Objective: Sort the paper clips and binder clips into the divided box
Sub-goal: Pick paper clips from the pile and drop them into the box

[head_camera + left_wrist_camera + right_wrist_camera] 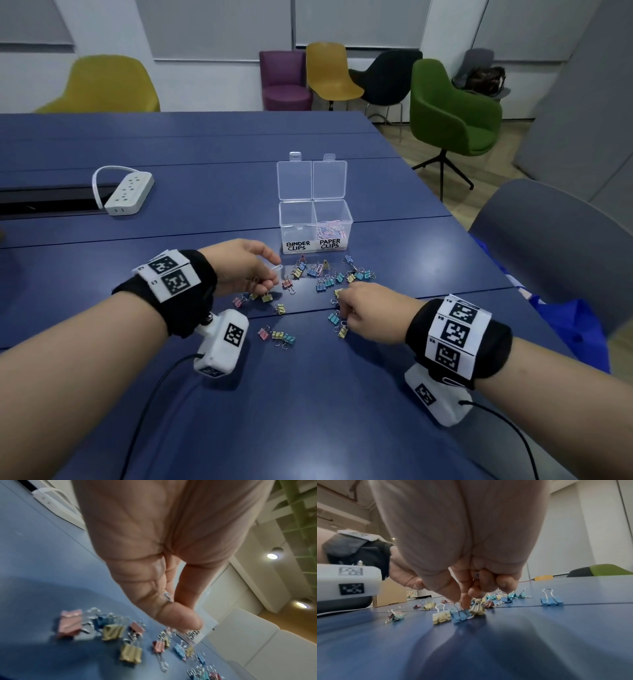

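The clear divided box (347, 214) stands open mid-table. Its "BINDER CLIPS" cell (297, 219) looks empty, and the "PAPER CLIPS" cell holds pastel paper clips (330, 230). Coloured binder clips (324, 284) (131, 654) (551, 601) lie scattered in front of the box, with a loose paper clip (319, 269) among them. My left hand (270, 274) (171, 601) pinches a white paper clip (276, 268) (168, 597) above the left of the pile. My right hand (342, 308) (467, 599) keeps a white paper clip (453, 574) in its curled fingers. Its index fingertip touches down by a blue binder clip (461, 615).
A white power strip (128, 193) lies far left beside a cable slot in the blue table (308, 411). A grey chair (555, 240) and a blue bag (575, 329) stand at the table's right edge. More chairs stand beyond the table.
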`<action>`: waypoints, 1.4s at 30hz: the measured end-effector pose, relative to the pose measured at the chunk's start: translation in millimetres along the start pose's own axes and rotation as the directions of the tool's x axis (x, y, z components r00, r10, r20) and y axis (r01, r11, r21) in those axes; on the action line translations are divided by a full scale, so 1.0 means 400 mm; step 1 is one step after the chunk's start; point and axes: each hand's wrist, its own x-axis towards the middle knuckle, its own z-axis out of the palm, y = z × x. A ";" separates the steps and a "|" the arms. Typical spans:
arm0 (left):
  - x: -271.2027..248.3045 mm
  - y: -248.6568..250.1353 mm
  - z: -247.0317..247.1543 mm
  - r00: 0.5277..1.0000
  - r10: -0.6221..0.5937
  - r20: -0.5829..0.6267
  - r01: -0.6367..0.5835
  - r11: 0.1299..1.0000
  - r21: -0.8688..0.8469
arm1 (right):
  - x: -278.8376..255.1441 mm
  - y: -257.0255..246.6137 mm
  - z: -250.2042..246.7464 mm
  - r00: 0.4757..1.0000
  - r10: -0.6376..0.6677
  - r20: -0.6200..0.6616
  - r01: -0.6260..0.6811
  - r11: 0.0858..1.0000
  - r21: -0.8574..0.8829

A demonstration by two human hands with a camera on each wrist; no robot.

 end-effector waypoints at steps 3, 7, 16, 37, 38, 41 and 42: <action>-0.007 -0.012 -0.024 1.000 -0.014 -0.001 0.014 0.999 -0.044 | -0.007 0.007 0.003 0.998 -0.011 -0.057 0.011 1.000 0.006; -0.011 -0.020 -0.037 0.999 -0.033 -0.039 0.031 0.997 -0.065 | -0.024 0.027 0.007 0.997 -0.020 -0.079 0.019 1.000 -0.014; -0.004 -0.006 0.015 0.995 -0.097 -0.004 0.097 0.995 -0.031 | -0.049 0.050 -0.011 0.996 -0.007 -0.087 0.008 1.000 0.010; -0.048 0.037 0.319 0.849 0.264 0.457 -0.495 0.099 0.863 | -0.076 0.102 0.003 0.992 0.055 -0.114 -0.047 0.996 0.072; -0.047 0.036 0.327 0.851 0.256 0.458 -0.486 0.054 0.872 | -0.076 0.104 0.002 0.991 0.062 -0.116 -0.052 0.995 0.088; -0.043 0.033 0.333 0.858 0.255 0.446 -0.458 -0.015 0.889 | -0.078 0.113 0.002 0.992 0.077 -0.104 -0.063 0.990 0.129; -0.041 0.032 0.328 0.861 0.261 0.436 -0.451 -0.002 0.892 | -0.080 0.116 0.002 0.992 0.081 -0.092 -0.068 0.988 0.136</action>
